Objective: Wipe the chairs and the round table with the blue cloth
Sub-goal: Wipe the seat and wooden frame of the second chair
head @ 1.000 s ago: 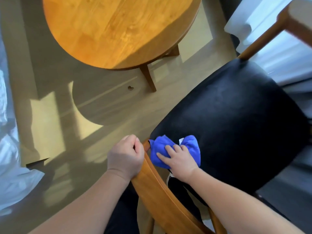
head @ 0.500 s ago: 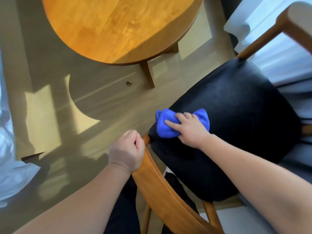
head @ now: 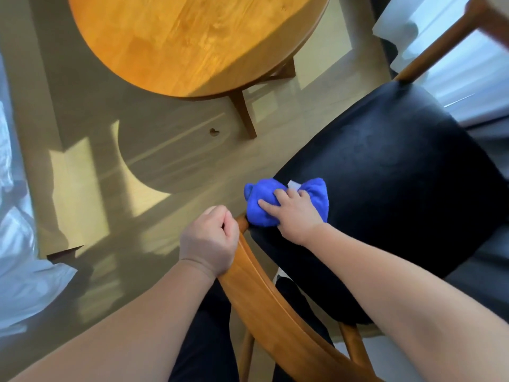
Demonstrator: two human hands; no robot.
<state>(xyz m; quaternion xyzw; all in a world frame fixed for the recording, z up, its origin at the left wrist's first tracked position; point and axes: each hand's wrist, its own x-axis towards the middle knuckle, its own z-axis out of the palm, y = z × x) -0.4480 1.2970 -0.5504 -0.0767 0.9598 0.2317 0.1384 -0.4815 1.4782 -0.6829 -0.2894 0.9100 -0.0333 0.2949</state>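
Note:
A wooden chair with a black seat (head: 391,194) stands right below me. Its curved wooden backrest (head: 264,304) runs across the lower middle. My left hand (head: 209,241) grips the top end of that backrest with curled fingers. My right hand (head: 296,210) presses a bunched blue cloth (head: 260,208) onto the seat's near left edge, fingers spread over the cloth. The round wooden table (head: 192,40) fills the top of the view, apart from both hands.
A table leg (head: 243,114) stands on the pale floor between table and chair. White bedding (head: 19,266) lies at the left edge. White curtains (head: 468,59) hang at the top right behind another wooden chair rail (head: 440,42). My dark trousers show below the backrest.
My right hand slid the cloth forward on the seat half a second ago, and it has now come back a little toward the backrest. My left hand stayed on the backrest.

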